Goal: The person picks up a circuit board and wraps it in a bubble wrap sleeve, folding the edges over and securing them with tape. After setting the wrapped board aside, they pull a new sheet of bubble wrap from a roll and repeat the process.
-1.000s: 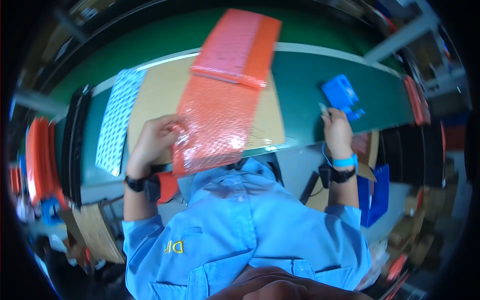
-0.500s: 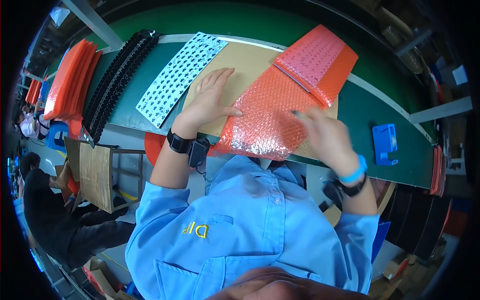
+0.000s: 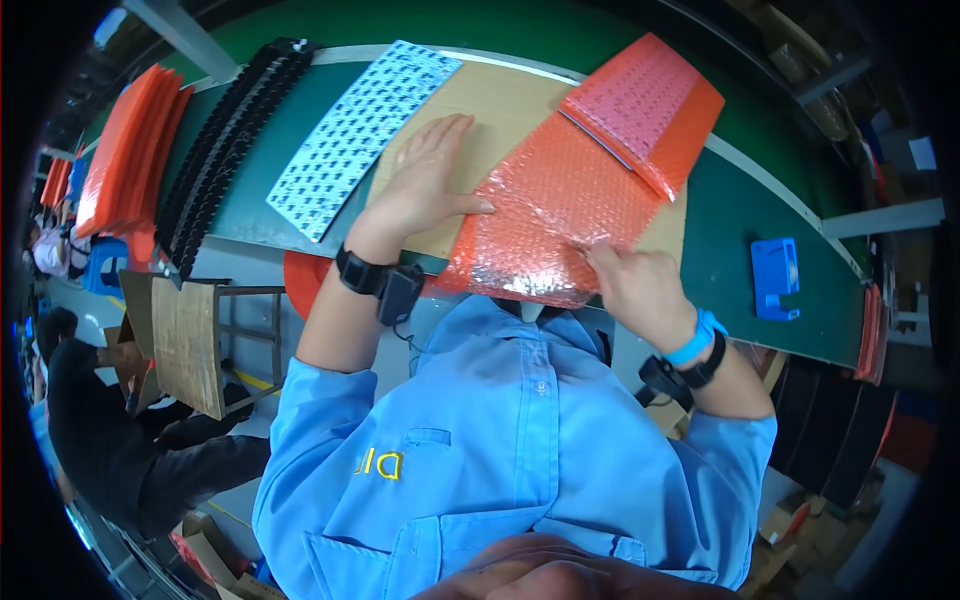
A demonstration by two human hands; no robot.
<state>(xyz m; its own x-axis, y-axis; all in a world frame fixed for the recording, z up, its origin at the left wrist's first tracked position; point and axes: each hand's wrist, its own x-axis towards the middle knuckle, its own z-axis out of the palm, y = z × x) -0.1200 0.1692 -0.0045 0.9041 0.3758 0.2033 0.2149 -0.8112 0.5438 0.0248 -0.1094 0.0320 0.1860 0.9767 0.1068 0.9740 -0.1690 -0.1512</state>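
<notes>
A red bubble-wrap bag (image 3: 560, 190) lies across a cardboard sheet (image 3: 505, 95) on the green bench. My left hand (image 3: 425, 180) has its fingers spread over the cardboard, with the thumb touching the bag's left edge. At the bag's near right edge, the fingers of my right hand (image 3: 640, 285) are closed in a pinch on the bubble wrap. Beyond it, a filled red bubble-wrap package (image 3: 645, 115) overlaps the bag's far end; a patterned panel shows through its film. Left of the cardboard lies a white panel with dark markings (image 3: 360, 135).
Black slotted strips (image 3: 225, 150) and a stack of red bubble-wrap bags (image 3: 130, 150) are on the bench's left. A blue plastic holder (image 3: 775, 278) sits at right. A wooden-topped stand (image 3: 187, 345) is below left, near a person in dark clothes (image 3: 110, 440).
My right hand has come down slightly from above the bag and closed on its near right edge. My left hand stays beside the bag's left edge.
</notes>
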